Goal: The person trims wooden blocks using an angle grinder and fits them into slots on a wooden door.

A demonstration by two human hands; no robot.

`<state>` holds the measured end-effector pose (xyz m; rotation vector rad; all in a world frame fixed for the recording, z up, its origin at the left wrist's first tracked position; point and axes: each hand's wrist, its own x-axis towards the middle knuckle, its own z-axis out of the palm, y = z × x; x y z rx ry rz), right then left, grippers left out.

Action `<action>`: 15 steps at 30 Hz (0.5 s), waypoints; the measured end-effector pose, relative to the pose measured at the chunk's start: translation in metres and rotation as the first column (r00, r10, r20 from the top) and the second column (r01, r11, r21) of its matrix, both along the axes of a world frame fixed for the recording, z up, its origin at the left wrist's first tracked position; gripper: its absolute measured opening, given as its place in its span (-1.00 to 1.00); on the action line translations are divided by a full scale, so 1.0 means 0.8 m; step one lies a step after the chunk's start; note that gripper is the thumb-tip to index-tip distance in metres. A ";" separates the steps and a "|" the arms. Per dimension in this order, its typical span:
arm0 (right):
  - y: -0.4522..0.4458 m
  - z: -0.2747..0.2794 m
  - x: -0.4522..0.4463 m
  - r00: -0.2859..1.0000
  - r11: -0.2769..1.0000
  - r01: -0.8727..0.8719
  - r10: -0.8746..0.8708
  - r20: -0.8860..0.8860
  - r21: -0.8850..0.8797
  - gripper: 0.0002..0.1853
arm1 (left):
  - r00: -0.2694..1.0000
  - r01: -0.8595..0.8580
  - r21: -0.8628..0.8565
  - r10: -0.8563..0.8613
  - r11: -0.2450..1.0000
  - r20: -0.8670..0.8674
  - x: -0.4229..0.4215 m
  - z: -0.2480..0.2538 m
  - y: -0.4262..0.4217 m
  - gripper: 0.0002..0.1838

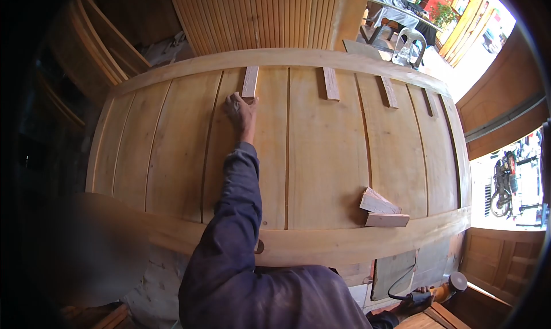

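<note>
In the head view, the left hand point(241, 112) reaches across a wide wooden panel point(327, 157), its fingers bent at the near end of a wooden block point(251, 81); whether they pinch it or only touch it, I cannot tell. That block lies flat by the panel's far rail, left of three more blocks point(331, 84) spaced out toward the right. A small pile of loose pieces point(380, 201) lies at the near right, beside the near rail. At lower right, well apart from the left hand, the right hand point(422, 294) is wrapped around a power tool point(441, 293) with a round disc point(458, 281). A slatted wooden panel point(258, 16) stands beyond the far edge.
</note>
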<state>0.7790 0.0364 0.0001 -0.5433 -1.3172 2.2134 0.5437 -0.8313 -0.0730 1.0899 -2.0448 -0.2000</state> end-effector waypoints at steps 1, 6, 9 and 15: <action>0.002 0.001 0.003 1.000 1.000 0.000 0.000 0.000 -0.001 -0.45 | 1.000 0.009 -0.012 -0.010 1.000 -0.021 0.002 -0.003 -0.002 -0.35; 0.027 0.004 0.008 1.000 1.000 -0.016 0.016 -0.001 0.010 -0.44 | 0.992 0.100 -0.138 -0.109 0.985 -0.061 0.009 -0.037 -0.018 -0.40; 0.059 0.000 0.014 1.000 0.999 -0.028 0.028 -0.006 0.042 -0.44 | 0.994 0.111 -0.046 -0.110 0.993 0.017 -0.005 -0.034 -0.036 -0.46; 0.001 0.056 -0.003 0.994 0.977 0.104 -0.108 0.015 0.188 -0.45 | 0.999 0.030 -0.034 -0.029 0.999 0.029 -0.009 -0.027 -0.034 -0.53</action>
